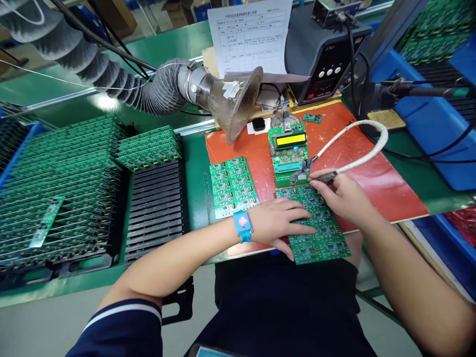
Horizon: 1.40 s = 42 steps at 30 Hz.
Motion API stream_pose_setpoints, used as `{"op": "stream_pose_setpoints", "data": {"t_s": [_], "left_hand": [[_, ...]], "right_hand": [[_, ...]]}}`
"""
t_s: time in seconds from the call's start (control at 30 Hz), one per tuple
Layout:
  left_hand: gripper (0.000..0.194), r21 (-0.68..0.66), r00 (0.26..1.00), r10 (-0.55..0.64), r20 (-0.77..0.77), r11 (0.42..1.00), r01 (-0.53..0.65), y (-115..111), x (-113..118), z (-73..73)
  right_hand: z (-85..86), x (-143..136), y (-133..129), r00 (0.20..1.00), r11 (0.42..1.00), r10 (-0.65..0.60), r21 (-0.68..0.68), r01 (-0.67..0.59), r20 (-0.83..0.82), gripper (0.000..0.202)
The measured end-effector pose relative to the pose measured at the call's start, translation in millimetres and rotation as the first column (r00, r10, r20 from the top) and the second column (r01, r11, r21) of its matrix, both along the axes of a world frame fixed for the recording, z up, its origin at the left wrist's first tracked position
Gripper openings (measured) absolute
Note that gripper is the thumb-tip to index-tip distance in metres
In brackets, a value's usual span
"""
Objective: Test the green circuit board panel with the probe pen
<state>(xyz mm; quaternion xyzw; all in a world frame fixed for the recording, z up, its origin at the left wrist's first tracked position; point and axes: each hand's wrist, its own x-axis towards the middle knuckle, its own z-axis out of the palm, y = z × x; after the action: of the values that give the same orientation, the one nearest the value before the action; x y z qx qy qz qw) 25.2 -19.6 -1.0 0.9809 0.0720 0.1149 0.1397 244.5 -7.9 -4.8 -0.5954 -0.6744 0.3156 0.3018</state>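
My left hand point(278, 220), wearing a blue wrist strap point(243, 226), lies with fingers spread on a green circuit board panel point(320, 247). That panel overhangs the table's front edge. Between thumb and fingers, my right hand point(342, 194) pinches the dark end of a white-wrapped cable point(379, 141) at the panel's upper edge. The exact tip is hidden by my fingers. Just beyond stands a programmer board point(277, 157) with a lit yellow display point(290, 141) and a teal socket point(288, 167). A second circuit board panel point(234, 184) lies flat to the left.
Black slotted racks point(154, 198) with rows of upright green boards point(70, 173) occupy the left side. A grey extraction hose point(163, 87) ends in a funnel point(238, 104) above the red mat point(386, 183). A soldering station point(323, 59) and blue bins point(435, 144) stand right.
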Motion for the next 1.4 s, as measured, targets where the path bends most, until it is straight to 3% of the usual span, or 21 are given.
{"op": "stream_pose_setpoints", "data": {"t_s": [0.27,0.57,0.7,0.8,0.97,1.13,1.4], "left_hand": [[0.059,0.012,0.999,0.044,0.026,0.999,-0.044,-3,3,-2.6],[0.061,0.044,1.0,0.011,-0.003,0.999,-0.011,-1,1,0.0],[0.079,0.027,0.99,0.136,0.038,0.99,-0.137,10,-11,0.9],[0.074,0.019,0.978,0.208,-0.022,0.978,-0.208,20,-19,2.6],[0.064,0.041,0.979,0.198,-0.045,0.98,-0.196,26,-21,1.7],[0.059,0.061,0.985,0.174,-0.019,0.983,-0.172,27,-21,-1.7],[0.056,0.087,0.987,0.162,0.007,0.983,-0.162,29,-21,-4.0]], "right_hand": [[2.6,1,-2,0.999,1.0,-0.006,-0.001,0.006,0.042,0.022],[-1.8,3,-2,1.0,1.0,-0.022,-0.017,0.022,0.004,0.022],[-4.4,2,-3,0.999,1.0,-0.028,0.005,0.028,-0.034,0.021],[-3.9,1,-4,0.999,0.999,-0.036,-0.001,0.036,-0.032,0.022],[-1.6,-1,-4,0.998,0.998,-0.04,-0.048,0.038,-0.042,0.02],[1.9,-2,-7,0.981,0.994,-0.104,-0.048,0.097,-0.164,0.019],[7.0,8,-31,0.959,0.986,-0.169,-0.055,0.16,-0.226,0.021]]}}
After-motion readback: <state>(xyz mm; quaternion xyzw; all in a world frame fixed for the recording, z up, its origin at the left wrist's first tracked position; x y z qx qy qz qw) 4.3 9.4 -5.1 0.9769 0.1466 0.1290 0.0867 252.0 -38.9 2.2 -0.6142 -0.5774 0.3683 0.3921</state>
